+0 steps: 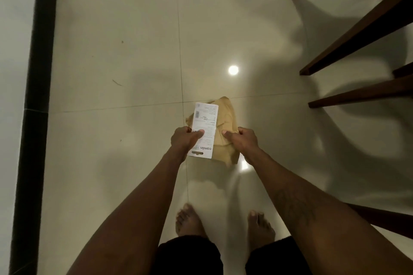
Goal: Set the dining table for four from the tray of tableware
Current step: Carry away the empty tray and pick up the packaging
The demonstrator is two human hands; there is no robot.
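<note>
I am looking straight down at a glossy tiled floor. My left hand [186,139] grips a white printed card pack [204,128] by its left edge, thumb on top. My right hand [242,140] pinches a crumpled brown paper bag [225,116] that lies partly behind the white pack. Both are held out in front of me at about waist height. No tray, tableware or dining table top is in view.
Dark wooden chair or table legs [357,35] slant across the right side, and another dark rail [384,219] sits at the lower right. A black skirting strip [38,96] runs down the left wall. My bare feet [190,221] stand on the pale tiles below.
</note>
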